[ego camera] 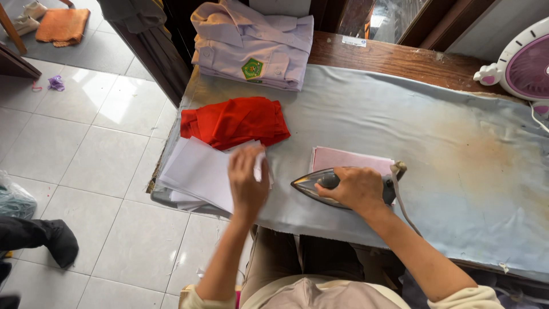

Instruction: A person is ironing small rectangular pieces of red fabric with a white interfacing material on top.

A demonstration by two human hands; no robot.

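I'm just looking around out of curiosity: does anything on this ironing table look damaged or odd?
Yes. The pale cover cloth has a brownish-orange stain to the right of the iron, like a scorch or rust mark. Otherwise, the right hand holds the iron on a pink folded piece, and the left hand rests on white cloth.

Single head-worn view, looking steeply down from above the ironing table.

The scene is seen from the person's own head, tilted forward and down, so that both forearms enter from the bottom edge and the lap is caught beneath them. The cloth-covered table (400, 114) is framed at close range and runs slightly askew across the picture, its far wooden edge near the top. The tiled floor (74, 154) is taken in at left, well below table level. At the right edge a fan (523, 63) is cut off. No second view is supplied, so nothing is shared.
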